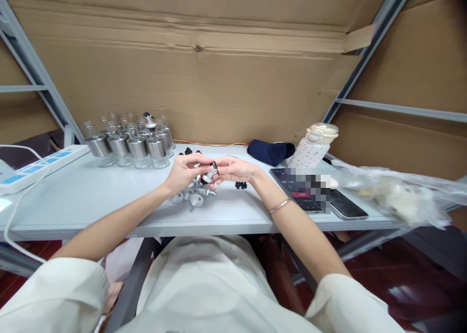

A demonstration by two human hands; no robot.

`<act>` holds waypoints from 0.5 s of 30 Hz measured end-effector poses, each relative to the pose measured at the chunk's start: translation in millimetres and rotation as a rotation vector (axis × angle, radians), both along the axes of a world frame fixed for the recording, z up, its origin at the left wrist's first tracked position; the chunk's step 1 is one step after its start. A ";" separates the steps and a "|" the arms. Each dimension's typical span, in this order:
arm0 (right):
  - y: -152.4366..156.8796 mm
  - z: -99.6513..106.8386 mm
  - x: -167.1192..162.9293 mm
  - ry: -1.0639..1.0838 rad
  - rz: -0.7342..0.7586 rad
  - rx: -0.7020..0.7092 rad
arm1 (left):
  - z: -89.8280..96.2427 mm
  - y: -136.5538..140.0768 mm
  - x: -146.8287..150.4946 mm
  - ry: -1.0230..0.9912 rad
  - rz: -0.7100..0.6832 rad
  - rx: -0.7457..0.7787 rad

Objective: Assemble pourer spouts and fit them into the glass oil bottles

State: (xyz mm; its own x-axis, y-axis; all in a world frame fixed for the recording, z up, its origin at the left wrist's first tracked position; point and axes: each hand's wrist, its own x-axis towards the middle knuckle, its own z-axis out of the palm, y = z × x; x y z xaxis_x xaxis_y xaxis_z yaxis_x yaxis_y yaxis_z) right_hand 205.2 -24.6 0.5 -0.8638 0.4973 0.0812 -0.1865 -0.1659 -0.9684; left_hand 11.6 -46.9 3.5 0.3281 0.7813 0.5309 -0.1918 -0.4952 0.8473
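Observation:
Above the table, a pour spout (207,178) with a silver body and a black tip is held between both hands. My left hand (186,171) closes on it from the left with thumb and fingers. From the right, my right hand (233,167) pinches the same spout near its black end; part of it is hidden by the fingers. Just below lie several loose silver pour spouts (197,200). Small black pieces (241,185) rest in a cluster beside my right wrist, and other black parts (188,151) show behind my left hand.
Several glass bottles with steel bands (137,148) stand at the back left, one topped with a spout (149,120). A power strip (44,167) lies far left. To the right are a navy cloth item (270,151), a dotted bottle (310,148), phones (346,205) and plastic bags (397,196).

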 end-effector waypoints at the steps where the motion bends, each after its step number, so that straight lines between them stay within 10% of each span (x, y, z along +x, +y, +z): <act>1: -0.2 0.2 0.3 0.000 0.001 0.003 | 0.4 -0.6 0.1 -0.001 -0.003 0.005; 15: 4.7 -3.3 -15.9 -0.079 -0.196 0.019 | -1.2 1.8 2.9 0.010 0.085 -0.074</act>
